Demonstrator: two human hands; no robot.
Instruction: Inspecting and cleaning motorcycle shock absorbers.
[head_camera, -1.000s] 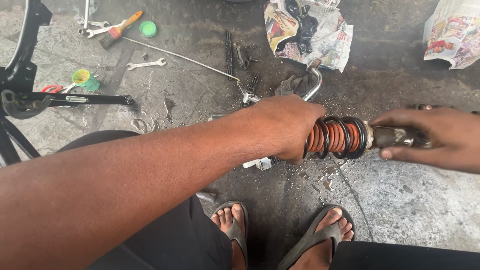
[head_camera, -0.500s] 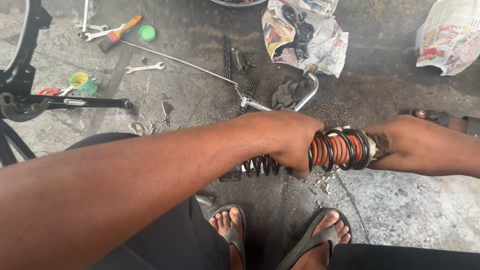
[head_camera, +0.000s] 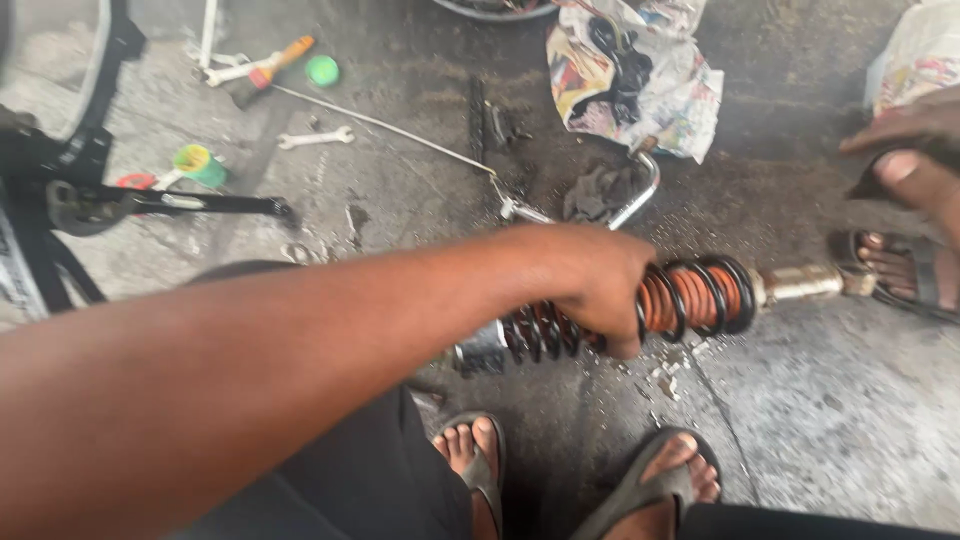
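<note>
Nearest, two feet in grey sandals (head_camera: 590, 480) stand on the stained concrete floor (head_camera: 830, 420) at the bottom centre of the frame. Just above them, the person's left hand (head_camera: 590, 285) comes in from the lower left on a long bare forearm and is wrapped tight around the middle of a coil-spring shock absorber (head_camera: 690, 298). The shock lies roughly level across the centre of the frame. Black coils show left of the fist; orange-brown rubber inside black coils shows to its right. A dull metal rod end (head_camera: 805, 283) sticks out toward the right edge. Small crumbs of dirt lie on the floor right under the spring.

At the right edge, upper part, the right hand (head_camera: 915, 150) is off the shock, fingers loosely spread, holding nothing that can be seen. Just below it, another sandalled foot (head_camera: 900, 265) rests near the rod end.

Mid-distance, a bent chrome tube (head_camera: 640, 190) and a dark rag (head_camera: 595, 192) lie above the fist. A thin rod (head_camera: 380, 125) runs diagonally toward the upper left.

Farther off: crumpled printed paper (head_camera: 640, 75) at top centre, a flat spanner (head_camera: 315, 138), an orange-handled brush (head_camera: 270, 68), a green cap (head_camera: 322, 70) and a green-and-yellow cup (head_camera: 200, 163) at upper left. A black frame (head_camera: 90, 190) occupies the left edge.
</note>
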